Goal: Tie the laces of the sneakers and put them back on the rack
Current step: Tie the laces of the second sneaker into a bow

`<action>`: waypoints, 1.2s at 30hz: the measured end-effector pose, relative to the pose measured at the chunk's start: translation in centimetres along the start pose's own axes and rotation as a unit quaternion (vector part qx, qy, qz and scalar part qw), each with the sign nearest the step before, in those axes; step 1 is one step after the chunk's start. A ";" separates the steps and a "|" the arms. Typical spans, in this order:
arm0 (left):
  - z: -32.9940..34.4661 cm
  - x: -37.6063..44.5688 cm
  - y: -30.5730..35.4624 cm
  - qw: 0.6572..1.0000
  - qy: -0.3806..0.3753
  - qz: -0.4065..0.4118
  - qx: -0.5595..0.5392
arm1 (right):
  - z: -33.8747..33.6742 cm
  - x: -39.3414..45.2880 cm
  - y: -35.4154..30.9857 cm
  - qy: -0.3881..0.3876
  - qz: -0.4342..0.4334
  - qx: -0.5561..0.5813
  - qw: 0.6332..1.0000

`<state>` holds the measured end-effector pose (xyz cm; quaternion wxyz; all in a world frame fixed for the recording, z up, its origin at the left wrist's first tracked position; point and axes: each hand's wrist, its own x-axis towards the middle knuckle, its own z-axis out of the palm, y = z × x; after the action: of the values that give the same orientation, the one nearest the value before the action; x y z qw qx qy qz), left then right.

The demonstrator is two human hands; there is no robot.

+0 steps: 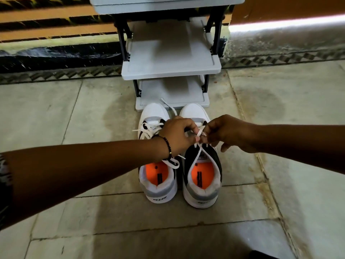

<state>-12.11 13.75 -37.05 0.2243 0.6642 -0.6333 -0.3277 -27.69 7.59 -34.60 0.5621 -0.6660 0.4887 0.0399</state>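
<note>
Two white, grey and black sneakers with orange insoles stand side by side on the floor, toes toward the rack. Over the right sneaker (202,186), my left hand (179,136) and my right hand (226,133) meet, each pinching its white lace (200,133). The left sneaker (157,186) has loose laces (147,130) spread over its tongue and one end trailing toward the rack. My left forearm crosses above the left sneaker's middle and hides it.
A grey shoe rack (170,71) with black side posts stands just beyond the sneakers' toes, its shelves bare. Behind it runs a wall with orange and black bands. Stone floor tiles (93,113) lie on both sides.
</note>
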 end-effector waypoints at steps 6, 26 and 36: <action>-0.8 -0.4 0.4 0.992 0.012 0.127 -0.010 | -0.3 -0.3 -0.4 0.001 -0.048 0.110 0.993; -2.1 -1.3 2.4 0.959 -0.193 -0.121 -0.169 | -0.9 -1.6 -2.6 0.007 -0.046 0.114 0.992; -1.8 -1.2 1.5 0.973 -0.077 -0.148 -0.157 | -1.7 -1.5 -2.8 -0.019 -0.065 0.121 0.990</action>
<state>-11.85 14.56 -34.58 0.2249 0.6800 -0.4837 -0.5031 -27.33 6.82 -31.11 0.6489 -0.6226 0.4351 -0.0435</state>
